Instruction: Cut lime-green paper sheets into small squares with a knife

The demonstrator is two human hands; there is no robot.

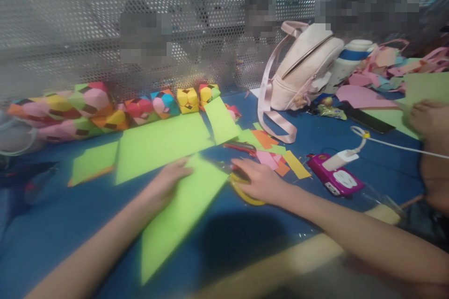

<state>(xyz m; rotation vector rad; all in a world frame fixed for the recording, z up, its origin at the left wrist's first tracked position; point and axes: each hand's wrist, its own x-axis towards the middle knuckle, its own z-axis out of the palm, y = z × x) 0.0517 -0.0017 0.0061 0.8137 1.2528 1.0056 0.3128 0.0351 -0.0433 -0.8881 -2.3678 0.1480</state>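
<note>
My left hand grips the edge of a lime-green sheet of paper, thumb on top and fingers underneath. A pair of scissors with yellow handles is in my right hand, fingers wrapped round the grips. The blades point left and meet the right corner of the green sheet; whether they are apart is blurred. Behind it lie a larger green sheet, a smaller green piece and a green stack with an orange edge.
Folded paper blocks line the mesh wall. Coloured scraps and a red-handled tool lie ahead. Rightward are a pink backpack, a bottle, a purple power strip with cable, a phone and another person's hand.
</note>
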